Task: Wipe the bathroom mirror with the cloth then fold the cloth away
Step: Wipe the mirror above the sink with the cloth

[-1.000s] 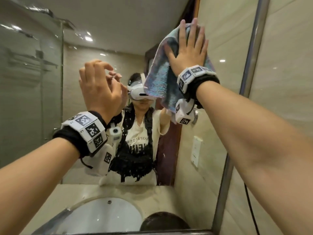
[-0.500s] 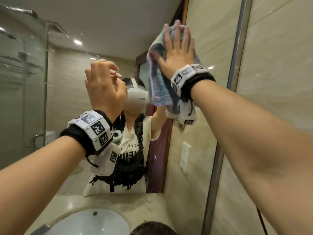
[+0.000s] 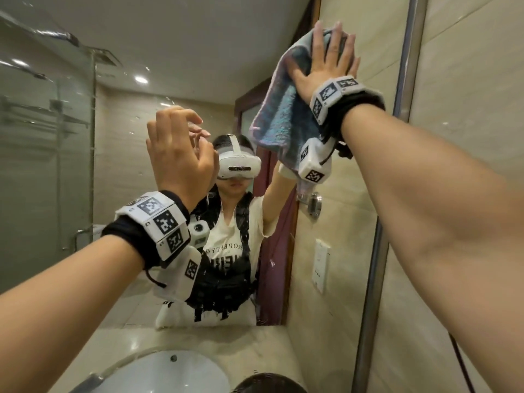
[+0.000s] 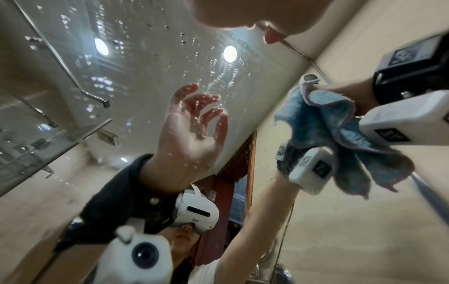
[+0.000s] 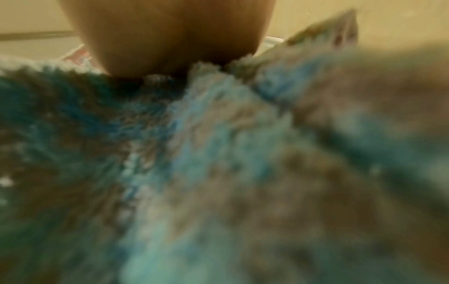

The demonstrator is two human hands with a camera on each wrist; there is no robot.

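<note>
The mirror [image 3: 170, 66] fills most of the head view, with a sink [image 3: 158, 373] below it in the tabletop. High on the mirror, near its right frame, the cloth [image 3: 280, 114] is spread on the glass under the right hand [image 3: 326, 69], whose fingers [image 3: 317, 38] lie straight and flat, pressing it rather than gripping; its lower part hangs loose. The left hand [image 3: 178, 154] is raised in front of the mirror's middle, its fingers loosely curled and holding nothing.

By my reading the wiping is under way and unfinished: droplets [image 4: 213, 76] dot the mirror left of the cloth, so that stretch is left, and the folding has not begun.

Only the left wrist view shows those droplets plainly, and the cloth's [image 4: 328, 119] bunched folds. The right wrist view gives only blurred blue pile [image 5: 194, 153] close up, nothing of the mirror
</note>
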